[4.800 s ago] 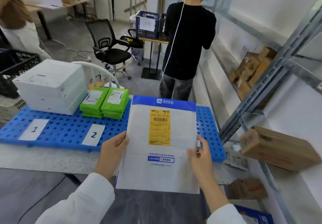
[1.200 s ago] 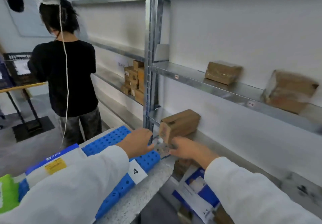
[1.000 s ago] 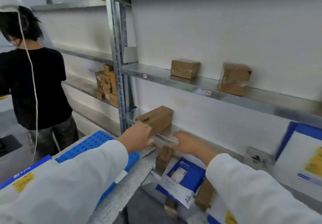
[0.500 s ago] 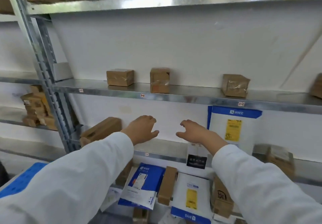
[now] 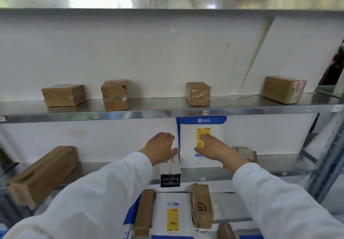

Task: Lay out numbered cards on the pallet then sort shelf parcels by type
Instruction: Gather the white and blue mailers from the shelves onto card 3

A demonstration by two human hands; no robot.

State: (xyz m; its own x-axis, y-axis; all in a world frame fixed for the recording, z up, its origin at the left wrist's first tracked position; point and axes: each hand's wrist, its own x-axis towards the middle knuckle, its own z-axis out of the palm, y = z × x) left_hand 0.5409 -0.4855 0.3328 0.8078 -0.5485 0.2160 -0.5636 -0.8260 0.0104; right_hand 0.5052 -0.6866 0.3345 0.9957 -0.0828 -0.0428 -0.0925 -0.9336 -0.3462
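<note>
upright on the middle shelf (image 5: 275, 166) stood the white-and-blue mailer (image 5: 188, 140), leaning on the back wall. both hands reached toward it, fingers loose and released: the right hand (image 5: 212, 148) over its yellow label, the left hand (image 5: 160, 147) above a small black-and-white box (image 5: 170, 171) just beside it. brown cartons (image 5: 198, 93) sat on the shelf above.

On the upper shelf (image 5: 158, 106) boxes (image 5: 63, 95) sit in a row. On the middle shelf (image 5: 283, 164) — a long box (image 5: 42, 171) at left, a mailer (image 5: 204, 156) upright at the back, a carton (image 5: 170, 173) at the front edge left of it. The left hand (image 5: 161, 146) is over the carton, perhaps touching; the right hand (image 5: 212, 148) before the mailer.
</note>
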